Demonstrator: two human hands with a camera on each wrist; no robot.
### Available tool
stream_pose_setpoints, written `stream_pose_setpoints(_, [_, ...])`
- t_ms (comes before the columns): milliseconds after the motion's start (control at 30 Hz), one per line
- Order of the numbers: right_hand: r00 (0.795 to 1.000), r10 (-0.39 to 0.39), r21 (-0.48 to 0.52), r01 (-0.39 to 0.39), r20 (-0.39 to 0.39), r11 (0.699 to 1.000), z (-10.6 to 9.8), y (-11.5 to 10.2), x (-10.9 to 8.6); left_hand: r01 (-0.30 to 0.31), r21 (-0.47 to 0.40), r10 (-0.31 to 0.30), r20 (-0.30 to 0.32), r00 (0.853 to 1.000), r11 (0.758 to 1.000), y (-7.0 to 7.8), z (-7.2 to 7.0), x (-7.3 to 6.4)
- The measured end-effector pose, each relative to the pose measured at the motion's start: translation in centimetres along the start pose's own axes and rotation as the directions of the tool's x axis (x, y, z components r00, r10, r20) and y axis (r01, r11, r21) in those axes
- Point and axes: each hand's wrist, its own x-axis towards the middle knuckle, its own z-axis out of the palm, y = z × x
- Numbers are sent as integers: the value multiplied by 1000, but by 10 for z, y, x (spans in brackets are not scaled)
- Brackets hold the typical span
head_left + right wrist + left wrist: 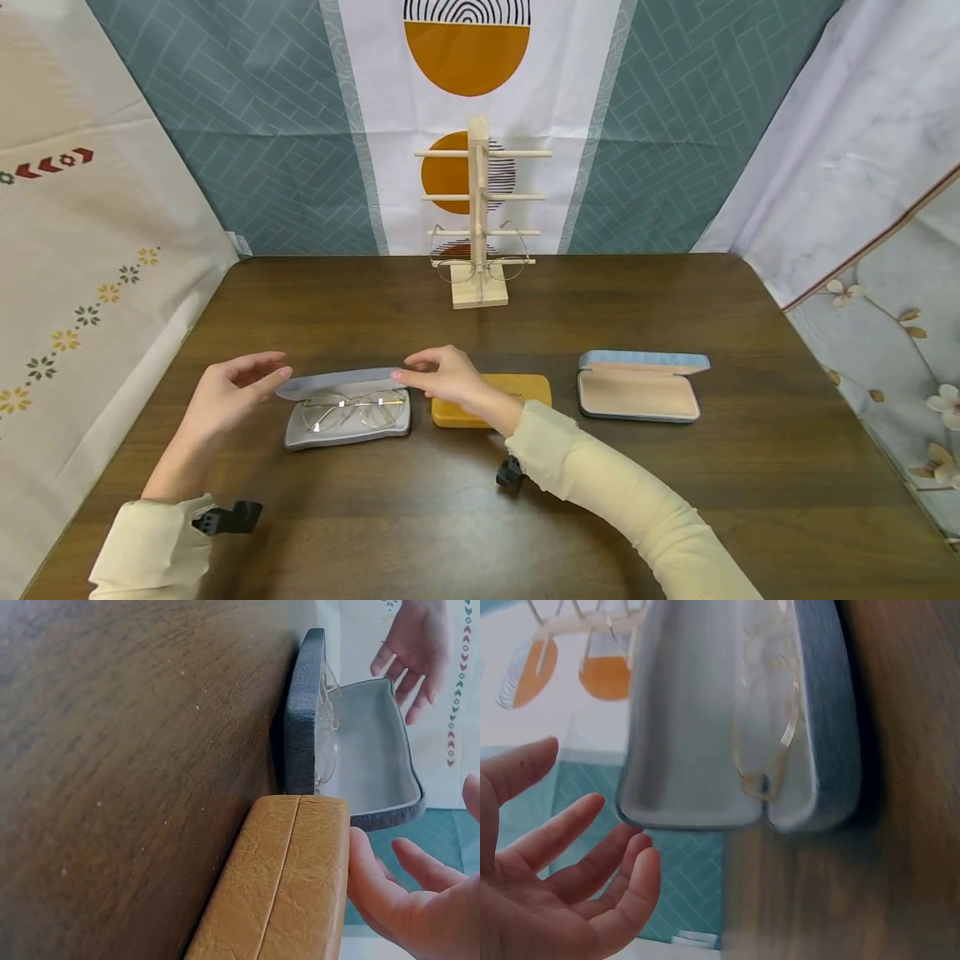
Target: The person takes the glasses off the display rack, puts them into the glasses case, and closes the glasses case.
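A grey glasses case (348,439) lies with its lid raised on the left part of the table. Inside it rests a pair of thin gold-rimmed glasses (352,411), lenses up. My left hand (238,392) is just off the left end of the lid, its fingers spread and loosely bent with nothing between them, as the left wrist view shows. At the lid's right corner is my right hand (446,379), thumb and fingertips right by the lid edge (386,817), fingers loosely bent. Partly under the right hand lies a closed mustard-yellow glasses case (281,877).
An open blue glasses case (637,396) with a beige lining stands on the right. At the back, a wooden display rack (478,212) bears another pair of thin-rimmed glasses (510,268) on its lower rods. Patterned cloths (285,125) hang around the brown table (420,525).
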Motion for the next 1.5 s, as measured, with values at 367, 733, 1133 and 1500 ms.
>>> stream_pose_setpoints(367, [999, 34, -22, -33, 24, 999, 6, -5, 3, 99, -6, -96, 197, 976, 995, -19, 0, 3])
stream_pose_setpoints(733, [998, -58, -173, 52, -30, 984, 10, 2, 5, 171, -244, -126, 188, 974, 955, -80, 7, 19])
stream_pose_setpoints(1133, [996, -86, -277, 80, -9, 958, 11, 2, -2, 179, -300, -111, 229, 967, 937, -84, 5, 14])
stream_pose_setpoints(1500, [982, -188, -355, 181, 16, 917, 21, 10, -12, 229, -291, -145, 283, 948, 929, -38, 3, -10])
